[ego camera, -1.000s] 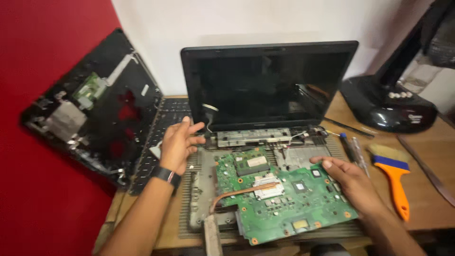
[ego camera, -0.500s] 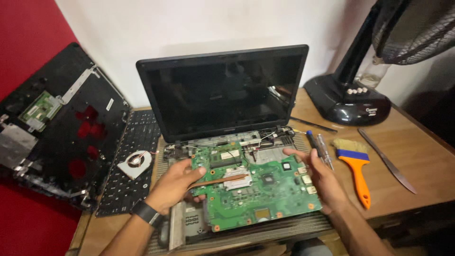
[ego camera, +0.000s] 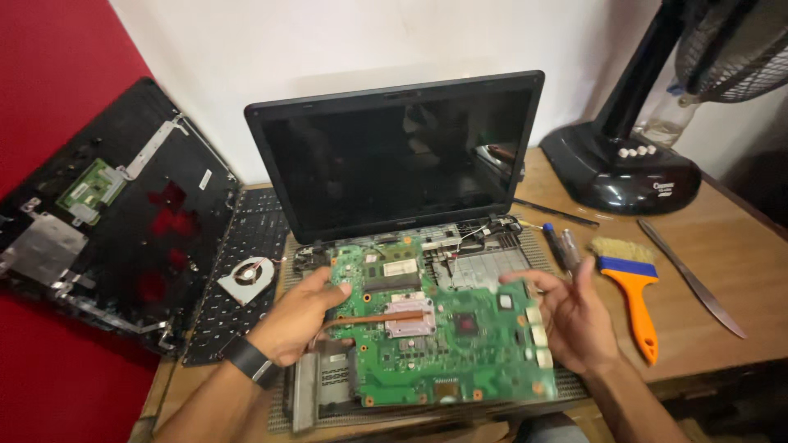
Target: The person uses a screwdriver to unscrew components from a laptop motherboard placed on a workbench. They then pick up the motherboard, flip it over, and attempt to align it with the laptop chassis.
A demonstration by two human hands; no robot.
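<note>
A green motherboard (ego camera: 443, 344) with a copper heat pipe (ego camera: 379, 318) lies tilted over the opened laptop base (ego camera: 480, 264), in front of the dark laptop screen (ego camera: 394, 156). My left hand (ego camera: 297, 321), a dark band on its wrist, grips the board's left edge with the thumb on top. At the board's right edge is my right hand (ego camera: 576, 318); its fingers are spread and its thumb reaches over the board's corner.
A detached black keyboard (ego camera: 246, 238) with a small cooling fan (ego camera: 246, 279) on it lies to the left, beside a black laptop cover (ego camera: 123, 213) leaning on the red wall. On the right are screwdrivers (ego camera: 562, 246), an orange-handled brush (ego camera: 636, 303), a metal blade (ego camera: 694, 279) and a desk fan's base (ego camera: 620, 168).
My left hand came down from the laptop's rear edge to the board's left edge and took hold of it. My right hand opened at the right edge. The view shifted.
</note>
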